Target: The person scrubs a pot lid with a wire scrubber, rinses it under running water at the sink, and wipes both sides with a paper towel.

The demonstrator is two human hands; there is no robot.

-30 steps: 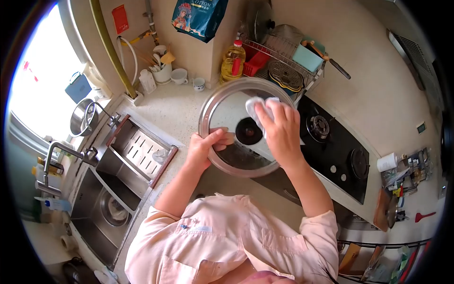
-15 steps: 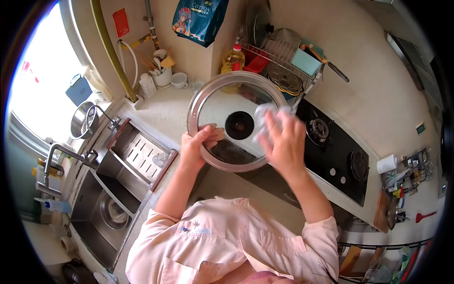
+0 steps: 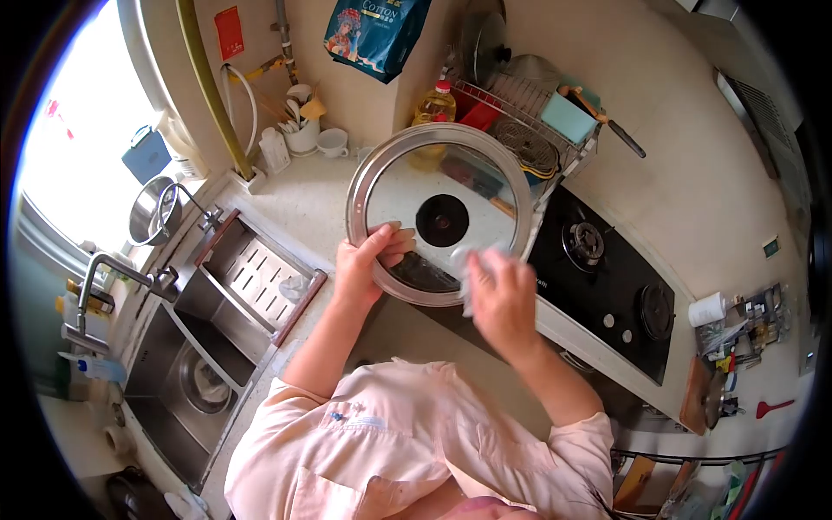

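Observation:
A round glass pot lid with a metal rim and a dark centre knob is held up in front of me over the counter edge. My left hand grips its lower left rim, thumb on the near face and fingertips showing through the glass. Pressed against the lower right rim is a crumpled white wipe, bunched in my right hand. That hand is smeared by motion, but its fingers are closed around the wipe.
Left is a steel double sink with a slotted drain tray. A black gas stove lies to the right. Behind the lid stand an oil bottle, a white cup and a wire dish rack.
My right hand and the wipe have slid down and slightly left, from the lid's right side to its lower right rim. The lid stays nearly in place in my left hand.

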